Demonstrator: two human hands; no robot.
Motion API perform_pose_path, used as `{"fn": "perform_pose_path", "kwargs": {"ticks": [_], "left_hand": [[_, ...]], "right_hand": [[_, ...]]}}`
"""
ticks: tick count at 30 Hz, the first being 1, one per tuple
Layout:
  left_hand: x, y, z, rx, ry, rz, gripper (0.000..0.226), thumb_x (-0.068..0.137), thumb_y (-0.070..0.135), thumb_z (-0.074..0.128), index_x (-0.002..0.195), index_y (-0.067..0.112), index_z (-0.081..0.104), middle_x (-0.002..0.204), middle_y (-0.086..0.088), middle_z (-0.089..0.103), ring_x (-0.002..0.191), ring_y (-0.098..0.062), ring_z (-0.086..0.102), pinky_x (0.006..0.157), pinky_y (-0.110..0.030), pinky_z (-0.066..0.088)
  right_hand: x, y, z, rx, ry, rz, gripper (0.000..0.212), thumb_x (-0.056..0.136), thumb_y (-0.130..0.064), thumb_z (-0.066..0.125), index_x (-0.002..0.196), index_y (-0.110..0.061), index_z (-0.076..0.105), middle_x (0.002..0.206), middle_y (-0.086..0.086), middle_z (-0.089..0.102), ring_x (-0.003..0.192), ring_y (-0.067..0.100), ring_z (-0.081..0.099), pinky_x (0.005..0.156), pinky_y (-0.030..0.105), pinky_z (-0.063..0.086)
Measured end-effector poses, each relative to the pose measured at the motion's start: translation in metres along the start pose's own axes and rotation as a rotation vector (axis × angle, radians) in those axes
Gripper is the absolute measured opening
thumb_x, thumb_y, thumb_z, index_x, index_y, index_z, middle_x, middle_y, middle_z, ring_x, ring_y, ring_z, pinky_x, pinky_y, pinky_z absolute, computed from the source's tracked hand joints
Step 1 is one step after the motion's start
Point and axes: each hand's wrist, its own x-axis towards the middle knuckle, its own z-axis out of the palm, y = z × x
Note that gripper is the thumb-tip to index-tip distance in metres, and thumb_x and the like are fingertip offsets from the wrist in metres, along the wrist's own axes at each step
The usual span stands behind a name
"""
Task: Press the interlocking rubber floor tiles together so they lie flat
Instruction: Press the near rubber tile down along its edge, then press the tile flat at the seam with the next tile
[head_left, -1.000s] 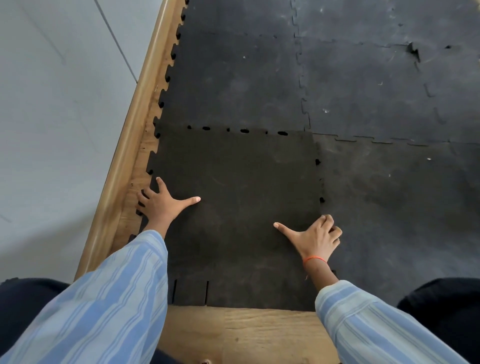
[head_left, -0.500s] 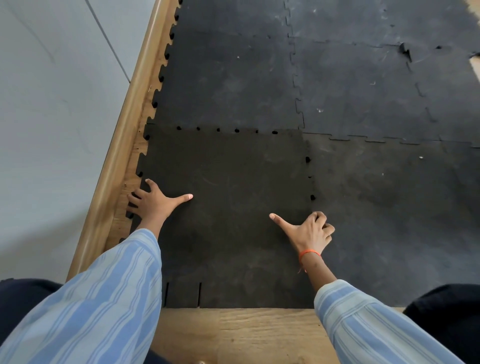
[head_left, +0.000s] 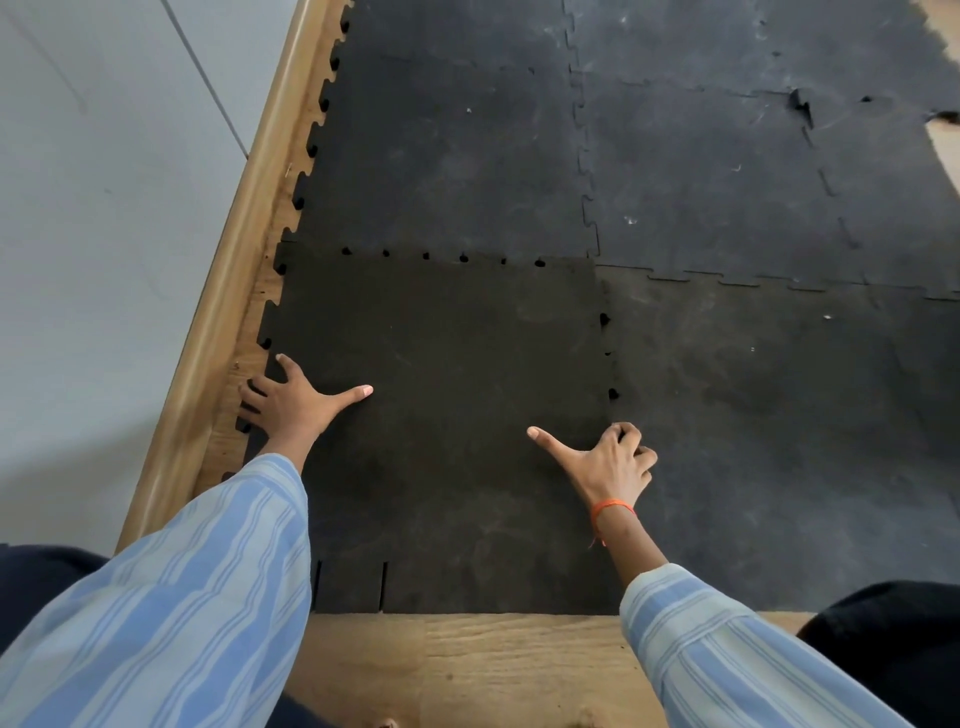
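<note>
A dark rubber floor tile (head_left: 447, 374) lies in front of me, its toothed edges meeting the neighbouring tiles. Small gaps show along its far seam (head_left: 462, 257) and its right seam (head_left: 608, 358). My left hand (head_left: 293, 402) rests flat on the tile's left edge, fingers spread over the teeth and thumb pointing right. My right hand (head_left: 605, 462) sits on the right seam with the fingers curled down onto the joint and the thumb stretched left. The tile to the right (head_left: 779, 415) is greyer and lies flat.
A wooden skirting board (head_left: 228, 291) runs along the left, against a pale wall (head_left: 104, 208). Bare plywood floor (head_left: 467, 665) shows below the tile's near edge. More joined tiles (head_left: 701, 171) stretch ahead, one with a torn notch (head_left: 802, 106). My dark-clad knees flank the bottom corners.
My right hand's fingers have curled tighter onto the right seam. The left hand has stayed on the left edge. The view has shifted slightly.
</note>
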Motion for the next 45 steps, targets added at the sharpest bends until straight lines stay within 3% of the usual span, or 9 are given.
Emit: {"fn": "perform_pose_path", "kwargs": {"ticks": [12, 19, 23, 25, 31, 34, 38, 41, 45], "left_hand": [[0.001, -0.004, -0.002, 0.015, -0.012, 0.001, 0.130, 0.057, 0.082, 0.065, 0.153, 0.020, 0.005, 0.155, -0.025, 0.010, 0.143, -0.047, 0.008, 0.112, -0.062, 0.016], [-0.003, -0.002, 0.000, 0.010, -0.023, 0.015, 0.129, 0.060, 0.082, 0.063, 0.154, 0.018, 0.001, 0.157, -0.025, 0.003, 0.144, -0.046, -0.001, 0.114, -0.061, 0.008], [-0.016, 0.004, 0.017, 0.055, -0.036, 0.062, 0.127, 0.065, 0.089, 0.046, 0.152, 0.017, -0.011, 0.157, -0.026, -0.017, 0.143, -0.042, -0.019, 0.114, -0.060, -0.006], [-0.023, 0.009, 0.028, 0.088, -0.021, 0.101, 0.122, 0.069, 0.090, 0.034, 0.152, 0.013, -0.013, 0.156, -0.026, -0.021, 0.143, -0.040, -0.022, 0.114, -0.061, -0.006], [-0.039, 0.030, 0.047, 0.122, 0.011, 0.183, 0.110, 0.080, 0.082, 0.024, 0.151, 0.005, -0.012, 0.156, -0.024, -0.020, 0.145, -0.036, -0.020, 0.113, -0.062, -0.006], [-0.040, 0.041, 0.052, 0.130, 0.019, 0.173, 0.109, 0.082, 0.081, 0.024, 0.151, 0.003, -0.011, 0.157, -0.024, -0.019, 0.145, -0.035, -0.019, 0.114, -0.063, -0.004], [-0.045, 0.056, 0.058, 0.119, 0.017, 0.189, 0.109, 0.083, 0.079, 0.024, 0.151, 0.002, -0.009, 0.156, -0.026, -0.018, 0.145, -0.036, -0.019, 0.113, -0.064, -0.002], [-0.054, 0.071, 0.065, 0.145, 0.029, 0.289, 0.106, 0.085, 0.077, 0.022, 0.151, 0.000, -0.007, 0.156, -0.027, -0.016, 0.145, -0.037, -0.017, 0.113, -0.066, -0.002], [-0.087, 0.092, 0.083, 0.213, 0.012, 0.476, 0.102, 0.086, 0.076, 0.020, 0.151, 0.001, -0.005, 0.158, -0.026, -0.012, 0.146, -0.036, -0.013, 0.112, -0.063, -0.002]], "right_hand": [[0.003, 0.003, 0.003, 0.014, -0.018, -0.035, 0.126, 0.047, -0.092, 0.046, 0.134, -0.001, 0.043, 0.140, 0.007, 0.036, 0.122, 0.039, 0.033, 0.102, 0.048, 0.033], [-0.004, 0.004, 0.016, -0.091, 0.069, -0.058, 0.116, 0.063, -0.086, 0.050, 0.138, 0.002, 0.036, 0.144, 0.009, 0.034, 0.123, 0.037, 0.035, 0.100, 0.045, 0.035], [-0.010, 0.005, 0.034, -0.115, 0.046, -0.070, 0.110, 0.080, -0.077, 0.037, 0.149, 0.004, 0.007, 0.159, 0.019, 0.006, 0.146, 0.036, 0.007, 0.119, 0.046, 0.011], [-0.015, 0.010, 0.045, -0.098, 0.068, -0.088, 0.101, 0.088, -0.068, 0.033, 0.148, 0.004, -0.004, 0.159, 0.023, -0.006, 0.148, 0.034, -0.008, 0.120, 0.043, -0.002], [-0.018, 0.016, 0.052, -0.085, 0.048, -0.102, 0.108, 0.085, -0.072, 0.036, 0.147, 0.007, -0.005, 0.157, 0.025, -0.010, 0.147, 0.033, -0.014, 0.119, 0.042, -0.008], [-0.017, 0.018, 0.050, -0.097, 0.012, -0.115, 0.116, 0.078, -0.081, 0.025, 0.146, 0.006, -0.009, 0.157, 0.024, -0.014, 0.146, 0.032, -0.017, 0.119, 0.041, -0.010], [-0.017, 0.023, 0.046, -0.106, -0.002, -0.131, 0.120, 0.069, -0.085, 0.015, 0.147, 0.004, -0.008, 0.158, 0.022, -0.013, 0.147, 0.031, -0.015, 0.119, 0.040, -0.008], [-0.018, 0.025, 0.040, -0.099, 0.022, -0.135, 0.121, 0.067, -0.084, 0.016, 0.149, 0.005, 0.005, 0.159, 0.023, 0.001, 0.147, 0.035, 0.001, 0.121, 0.041, 0.003], [-0.019, 0.022, 0.031, -0.052, 0.040, -0.111, 0.118, 0.069, -0.083, 0.032, 0.148, 0.004, 0.017, 0.158, 0.021, 0.014, 0.143, 0.035, 0.015, 0.118, 0.041, 0.014]]}}
